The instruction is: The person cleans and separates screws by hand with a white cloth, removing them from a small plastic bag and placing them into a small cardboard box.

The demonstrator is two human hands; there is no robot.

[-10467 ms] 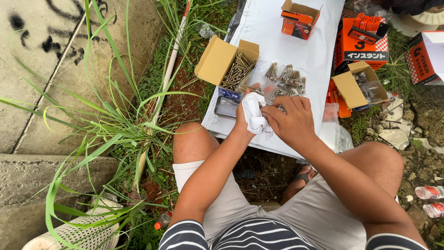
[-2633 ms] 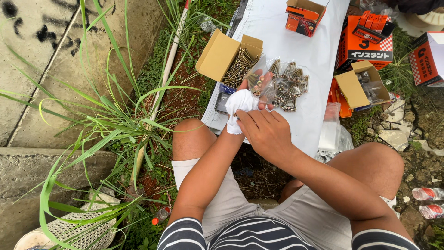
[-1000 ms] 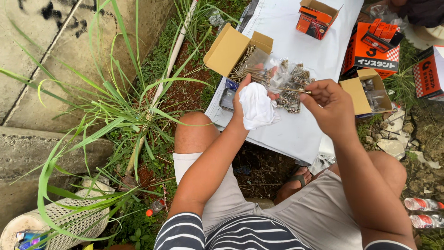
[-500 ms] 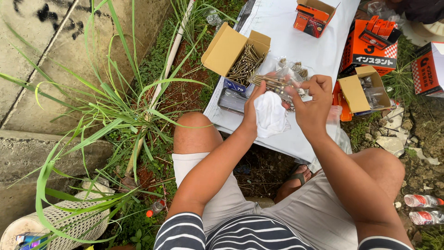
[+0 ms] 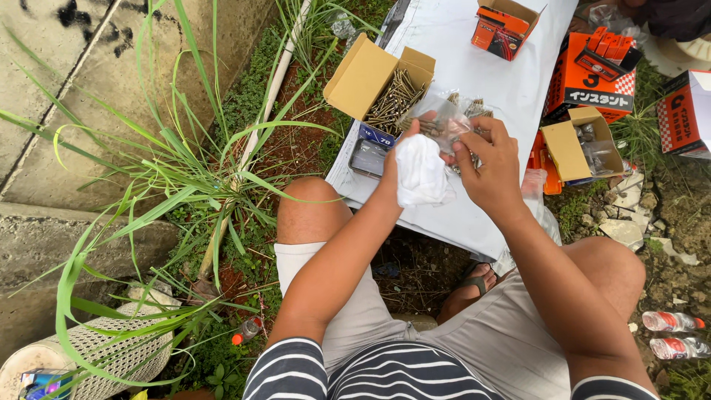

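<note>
Head view: your left hand (image 5: 400,159) clenched round white cloth (image 5: 421,172), right hand (image 5: 490,163) fingers pinching clear screw bag (image 5: 443,122), upper centre, just above cloth, nearer right hand.

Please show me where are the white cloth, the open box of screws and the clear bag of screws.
white cloth (image 5: 420,172), head view, middle of the cloth.
open box of screws (image 5: 394,96), head view, the screws inside.
clear bag of screws (image 5: 446,120), head view, bag's plastic front.
</note>
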